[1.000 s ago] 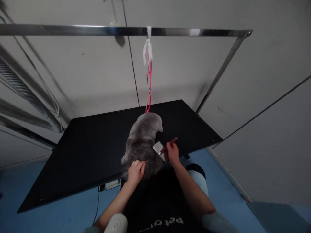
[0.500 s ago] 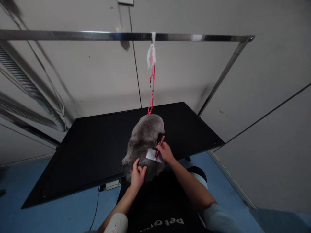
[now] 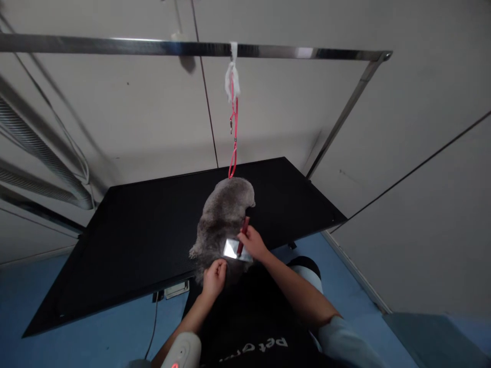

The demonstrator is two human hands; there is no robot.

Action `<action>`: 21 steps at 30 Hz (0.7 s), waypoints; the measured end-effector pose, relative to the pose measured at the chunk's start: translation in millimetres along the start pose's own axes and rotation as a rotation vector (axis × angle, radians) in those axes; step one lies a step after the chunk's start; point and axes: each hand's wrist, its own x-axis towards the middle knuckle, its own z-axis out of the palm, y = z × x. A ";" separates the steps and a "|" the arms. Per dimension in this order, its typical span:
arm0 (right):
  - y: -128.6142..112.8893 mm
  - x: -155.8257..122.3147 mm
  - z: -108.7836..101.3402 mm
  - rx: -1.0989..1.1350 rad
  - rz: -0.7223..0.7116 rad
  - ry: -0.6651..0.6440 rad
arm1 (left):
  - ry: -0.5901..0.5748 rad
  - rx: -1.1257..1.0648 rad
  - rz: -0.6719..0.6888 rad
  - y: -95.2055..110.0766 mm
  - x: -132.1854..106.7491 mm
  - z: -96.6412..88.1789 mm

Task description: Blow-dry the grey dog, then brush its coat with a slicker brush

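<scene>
Open room over black table [image 3: 141, 240] left of grey furry animal [image 3: 224, 209], pink leash [image 3: 236, 122] hanging as obstacle beyond

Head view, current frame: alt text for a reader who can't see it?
A person's right hand holds a flat-headed, red-handled tool over a gray, furry animal on a black table; the left hand is curled at the animal's near end. Beyond, a pink lead hangs from a metal bar.

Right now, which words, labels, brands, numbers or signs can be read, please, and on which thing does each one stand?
"Pet G…": white letters on the black apron; the remaining letters are unclear.
White device: a red mark, cut off by the picture's edge, not readable.
No other text can be read.
</scene>
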 end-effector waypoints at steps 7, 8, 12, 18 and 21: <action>6.7 4.4 -3.3 -0.060 0.009 0.089 | -0.057 0.033 0.000 2.2 5.3 -11.7; 11.3 8.7 -7.8 -0.094 0.050 0.092 | -0.087 0.061 0.000 5.3 7.8 -17.5; 31.1 26.8 -35.2 -0.201 0.156 0.278 | -0.052 0.300 0.132 23.9 24.8 -41.2; 48.5 21.3 -41.2 -0.282 0.114 0.155 | 0.115 0.479 0.264 23.5 32.0 -24.3; 44.6 13.3 -31.5 -0.265 0.098 0.114 | 0.100 0.400 0.323 10.4 18.3 -7.7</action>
